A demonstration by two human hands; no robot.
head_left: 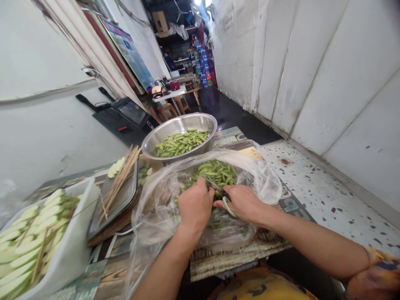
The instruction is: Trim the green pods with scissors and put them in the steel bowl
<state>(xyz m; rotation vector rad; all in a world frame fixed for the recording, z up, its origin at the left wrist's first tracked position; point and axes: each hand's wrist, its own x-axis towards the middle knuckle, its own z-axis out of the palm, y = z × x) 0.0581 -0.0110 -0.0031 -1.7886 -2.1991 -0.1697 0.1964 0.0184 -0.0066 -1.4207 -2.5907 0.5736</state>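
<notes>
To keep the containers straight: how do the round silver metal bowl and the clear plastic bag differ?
Shape: the round silver metal bowl has a stiff rim; the clear plastic bag is crumpled and spread open.
Place: the bowl stands farther away; the bag lies nearer.
Hands: the left hand and right hand are over the bag; neither touches the bowl.
Both hold green pods.

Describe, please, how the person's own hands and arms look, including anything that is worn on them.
The left hand and right hand wear no gloves, and no watch or bracelet shows. Both forearms are bare. Near the right elbow, a sleeve shows yellow-orange cloth with dark blue patterning; the left sleeve is out of view.
</notes>
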